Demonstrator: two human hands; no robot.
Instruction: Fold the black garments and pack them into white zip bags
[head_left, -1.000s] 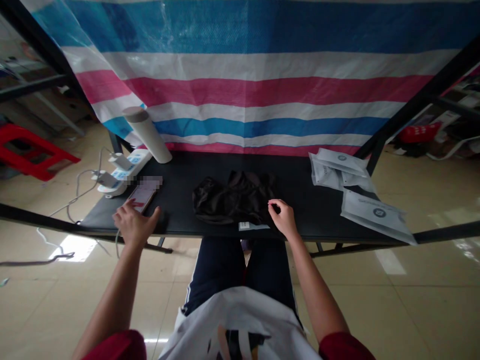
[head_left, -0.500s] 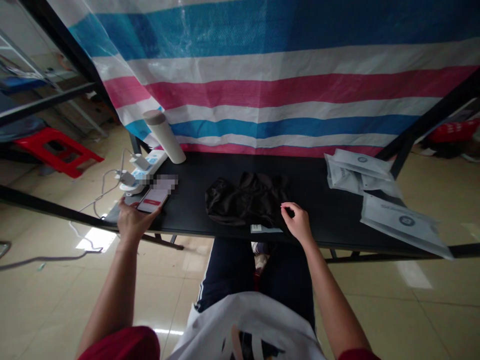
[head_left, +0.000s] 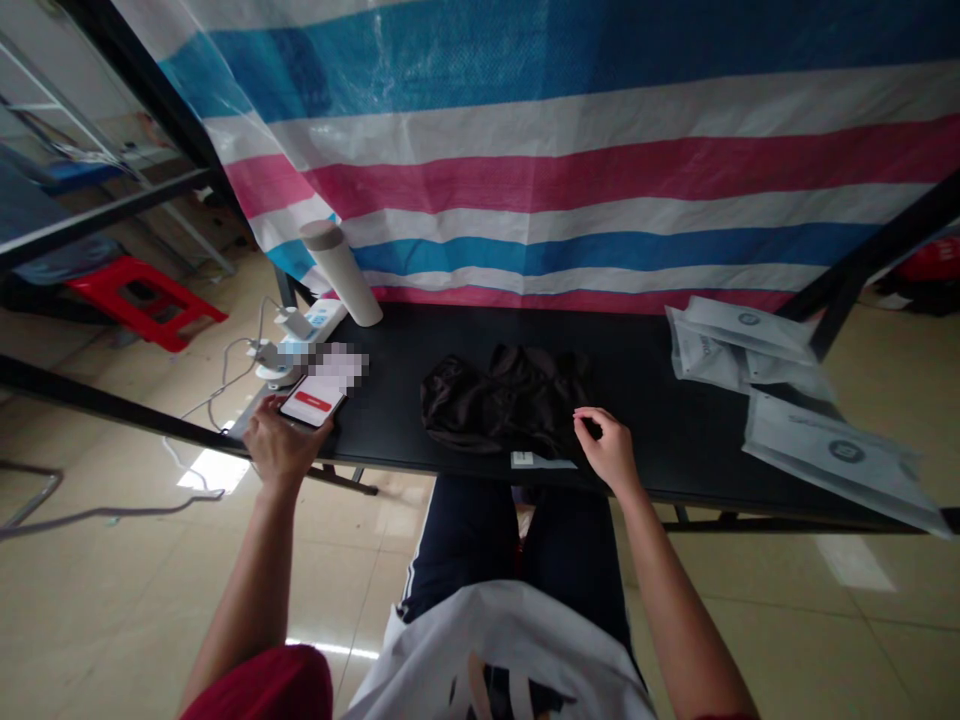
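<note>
My left hand [head_left: 283, 443] grips the near end of a smartphone [head_left: 319, 392], fingers at one edge and thumb at the other. The phone's screen is lit, with a red bar, and part of it is blurred out. A crumpled black garment [head_left: 499, 400] lies on the black table. At the garment's right edge, my right hand [head_left: 609, 447] is closed, thumb and finger tips pressed together; whether they pinch a bit of the dark fabric cannot be made out. Below the garment, a pale strip with a white label [head_left: 523, 459] lies at the table's front edge.
A pale bottle [head_left: 346, 275] stands at the back left, beside a power strip [head_left: 319, 325] with chargers and cables. Several frosted packets [head_left: 847, 450] lie on the right. A striped sheet [head_left: 525, 180] hangs behind the table [head_left: 405, 330]. A red stool [head_left: 154, 300] is on the left.
The whole view has shifted slightly, so things appear further right. The phone's screen shows brighter and clearer. Both hands keep nearly the same pose.
</note>
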